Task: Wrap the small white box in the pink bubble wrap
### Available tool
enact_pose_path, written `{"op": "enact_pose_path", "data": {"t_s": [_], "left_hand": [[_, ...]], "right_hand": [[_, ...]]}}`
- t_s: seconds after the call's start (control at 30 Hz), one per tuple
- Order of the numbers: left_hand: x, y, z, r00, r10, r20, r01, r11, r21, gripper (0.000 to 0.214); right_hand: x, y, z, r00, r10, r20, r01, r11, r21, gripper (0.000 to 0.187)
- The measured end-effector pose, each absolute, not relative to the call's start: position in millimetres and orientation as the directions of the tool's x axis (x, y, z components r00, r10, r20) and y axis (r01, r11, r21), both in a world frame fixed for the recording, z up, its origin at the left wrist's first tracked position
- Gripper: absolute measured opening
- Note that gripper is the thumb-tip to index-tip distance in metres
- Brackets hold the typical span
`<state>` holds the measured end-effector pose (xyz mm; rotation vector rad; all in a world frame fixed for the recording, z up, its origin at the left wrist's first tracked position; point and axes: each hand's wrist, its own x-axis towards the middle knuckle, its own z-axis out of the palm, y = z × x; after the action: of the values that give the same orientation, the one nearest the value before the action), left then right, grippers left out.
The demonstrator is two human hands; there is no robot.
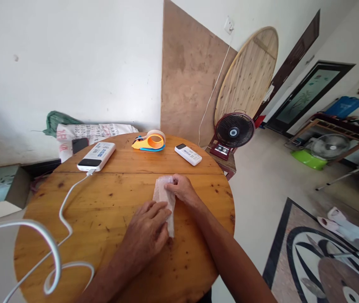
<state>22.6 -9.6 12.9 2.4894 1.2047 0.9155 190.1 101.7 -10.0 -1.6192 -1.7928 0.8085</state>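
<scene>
The left hand [148, 229] is pressing flat, fingers spread, on the pale plastic bag [164, 202] lying mid-counter [103, 210], while the right hand [182, 189] is pinching its twelve o'clock end. Keeping the palm firm should be stopping the bag slipping.

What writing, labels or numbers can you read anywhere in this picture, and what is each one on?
No text reads clearly here.
Sack behind the table: red and dark print, too blurred to read.
Power bank: a printed label, too small to read.
Remote control: button markings, too small to read.
Tape dispenser: no lettering visible.
Wrapped packet under the left hand and right hand: no print visible.
</scene>
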Motion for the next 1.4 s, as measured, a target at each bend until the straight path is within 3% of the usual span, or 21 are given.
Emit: {"op": "enact_pose_path", "data": {"t_s": [0.23,0.43,0.63,0.77,0.93,1.1,1.4], "left_hand": [[23,-11,15,0.467,0.800,0.376,0.630,-0.600,0.493,0.031],[22,-10,11,0.470,0.792,0.389,0.613,-0.610,0.501,0.031],[22,-9,6,0.460,0.792,0.401,0.596,-0.610,0.522,0.032],[21,-8,6,0.466,0.795,0.389,0.595,-0.607,0.528,0.030],[19,-10,7,0.475,0.802,0.362,0.635,-0.598,0.490,0.032],[19,-17,2,0.380,0.807,0.451,0.717,-0.566,0.408,0.033],[23,-23,-5,0.234,0.830,0.507,0.679,-0.513,0.526,0.030]], "right_hand": [[179,92,2,-0.048,0.998,0.050,0.774,0.069,-0.629,0.011],[181,94,-1,-0.066,0.996,0.064,0.738,0.092,-0.669,0.017],[188,92,2,-0.132,0.989,0.066,0.325,0.106,-0.940,0.027],[187,78,25,-0.273,0.962,0.007,0.125,0.043,-0.991,0.026],[186,63,42,-0.370,0.928,0.051,0.160,0.118,-0.980,0.024],[186,48,44,-0.357,0.927,0.116,0.218,0.203,-0.954,0.021],[177,17,46,-0.346,0.925,0.158,0.202,0.238,-0.950,0.019]]}}
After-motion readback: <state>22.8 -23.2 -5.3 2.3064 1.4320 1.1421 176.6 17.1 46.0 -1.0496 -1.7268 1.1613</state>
